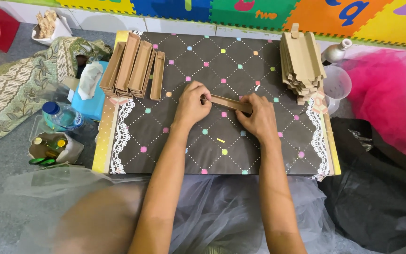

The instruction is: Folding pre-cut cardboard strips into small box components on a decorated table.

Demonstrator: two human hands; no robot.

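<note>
Head view, looking down on a low dark board [222, 155] patterned with white diamonds and coloured squares, lace-edged on both sides. At the frame's centre, a long narrow brown cardboard strip [229, 102], long axis running from upper left to lower right, nearly level, lying just above the board. Left hand [191, 104] pinched on the strip's left end, fingers curled over it; right hand [258, 117] closed around the right end, covering it. Upper left of the board: a row of folded cardboard trays [135, 68], long axes running up the frame. Upper right: a stack of flat cardboard blanks [302, 61]. Left edge: a plastic bottle [62, 115] with a blue cap.
</note>
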